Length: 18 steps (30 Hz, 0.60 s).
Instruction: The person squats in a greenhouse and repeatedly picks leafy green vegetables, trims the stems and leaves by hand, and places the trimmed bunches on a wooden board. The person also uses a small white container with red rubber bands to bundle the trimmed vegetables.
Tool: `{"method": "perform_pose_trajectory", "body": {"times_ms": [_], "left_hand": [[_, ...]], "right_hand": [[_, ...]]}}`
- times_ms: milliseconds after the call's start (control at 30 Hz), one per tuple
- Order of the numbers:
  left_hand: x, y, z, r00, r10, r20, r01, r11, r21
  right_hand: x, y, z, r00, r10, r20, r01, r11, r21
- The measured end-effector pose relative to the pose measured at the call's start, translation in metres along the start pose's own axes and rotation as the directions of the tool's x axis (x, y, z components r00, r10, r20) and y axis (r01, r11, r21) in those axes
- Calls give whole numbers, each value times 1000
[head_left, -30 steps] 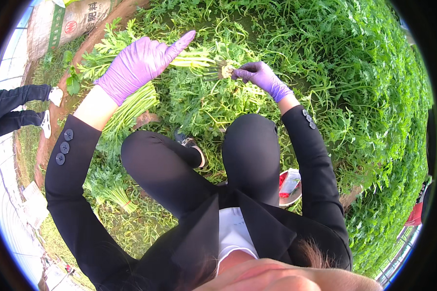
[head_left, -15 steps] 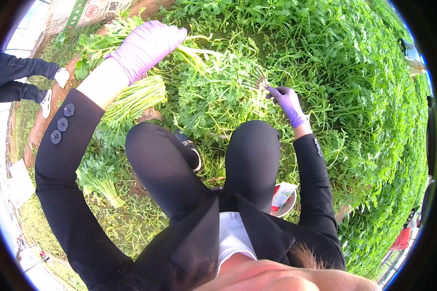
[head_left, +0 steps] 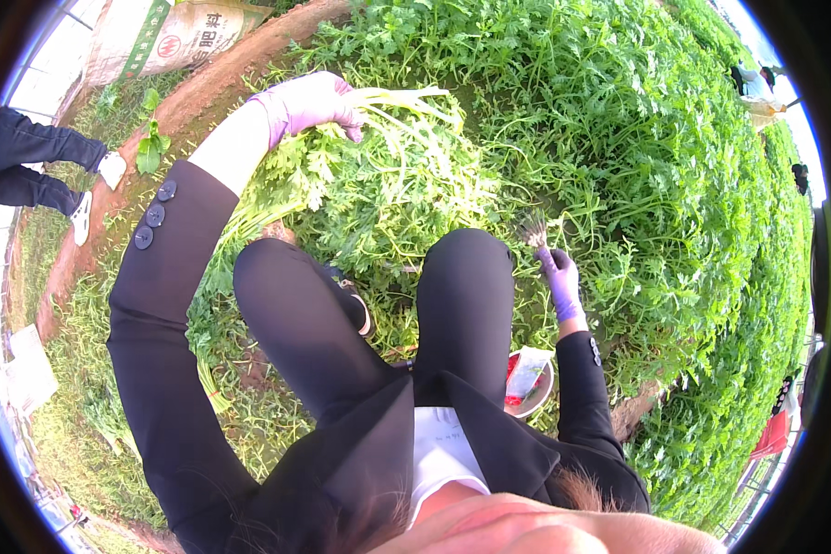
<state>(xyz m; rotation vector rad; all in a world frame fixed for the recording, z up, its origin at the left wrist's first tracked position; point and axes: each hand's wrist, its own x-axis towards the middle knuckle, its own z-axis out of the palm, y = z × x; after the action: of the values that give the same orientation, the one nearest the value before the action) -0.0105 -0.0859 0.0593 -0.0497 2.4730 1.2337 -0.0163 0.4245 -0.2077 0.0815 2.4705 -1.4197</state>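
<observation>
My left hand (head_left: pixel 309 103), in a purple glove, is closed on leafy greens (head_left: pixel 415 103); their pale stems stick out to the right past the fingers. Below it lies a heap of cut, feathery leaves (head_left: pixel 388 194) in front of my knees. My right hand (head_left: pixel 561 277), also gloved, pinches the pale base of a small fan-shaped thing with thin dark prongs (head_left: pixel 532 228), like a little hand rake. It is held just off the plants. Beneath my left forearm, another pile of pale stems (head_left: pixel 240 224) is partly hidden.
A bowl (head_left: pixel 537 395) with red items and a white packet stands beside my right thigh. Tall green plants (head_left: pixel 674 185) grow at right. A printed sack (head_left: pixel 175 42) lies far left, near another person's legs (head_left: pixel 51 157). A tied bunch (head_left: pixel 214 388) lies left.
My left hand has moved down and slightly right with the greens, whose stems now point right. My right hand has drawn back toward me, bringing the pronged thing with it.
</observation>
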Motion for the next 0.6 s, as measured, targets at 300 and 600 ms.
{"method": "perform_pose_trajectory", "body": {"times_ms": [300, 600], "left_hand": [[4, -26, 85, 972, 150, -179, -228, 770, -596], [5, -20, 135, 896, 169, -410, -399, 710, -580]], "right_hand": [[-261, 226, 19, 738, 565, -369, -539, 823, 181], [-55, -207, 1, 763, -643, -68, 646, 755, 110]]}}
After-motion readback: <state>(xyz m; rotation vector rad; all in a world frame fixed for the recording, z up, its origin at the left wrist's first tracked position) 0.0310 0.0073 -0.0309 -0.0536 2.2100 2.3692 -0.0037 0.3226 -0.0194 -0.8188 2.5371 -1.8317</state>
